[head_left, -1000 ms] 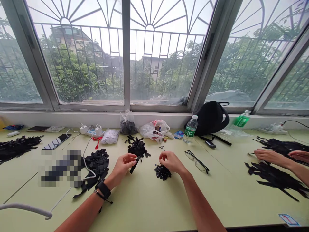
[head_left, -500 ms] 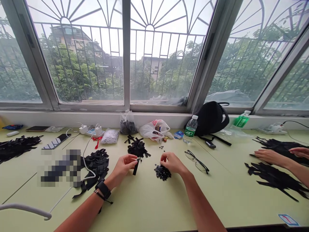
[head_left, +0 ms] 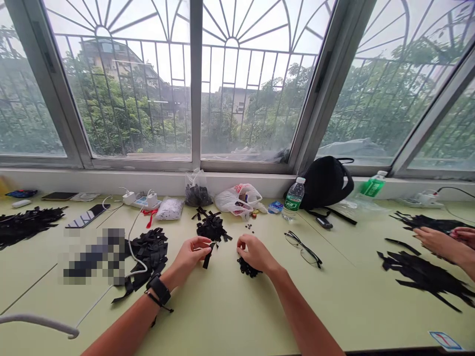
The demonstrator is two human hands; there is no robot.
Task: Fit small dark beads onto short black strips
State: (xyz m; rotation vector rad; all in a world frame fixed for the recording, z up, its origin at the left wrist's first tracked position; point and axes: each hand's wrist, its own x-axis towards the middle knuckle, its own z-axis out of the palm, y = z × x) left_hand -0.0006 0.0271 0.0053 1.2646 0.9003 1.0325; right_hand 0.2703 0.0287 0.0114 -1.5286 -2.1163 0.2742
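"While you're over by the window, what has the left hand [head_left: 191, 253] got?"

"A narrow black strip [head_left: 208, 256], pinched near its far end between thumb and fingers. Its long axis slants from far right down to near left, with the free end hanging toward the near side."

"And the right hand [head_left: 256, 254]?"

"Curled down over a heap of small black rings [head_left: 248, 269], the fingertips at its far edge. From here I can't tell whether it has hold of any."

"Are the hands together?"

"No, apart, but only just. The strip sits right by the left hand's fingers, and the gap to the right hand is short. The rings lie to the right of the strip, under the right hand, so that hand is clearly the nearer one to them."

"What else is close by?"

"A loose pile of black strips [head_left: 212, 228] lies just beyond the left hand, and a bigger one [head_left: 148, 253] sits further left. Well off to the right, another person's hands [head_left: 441, 242] are working beside more dark strips [head_left: 423, 272]."
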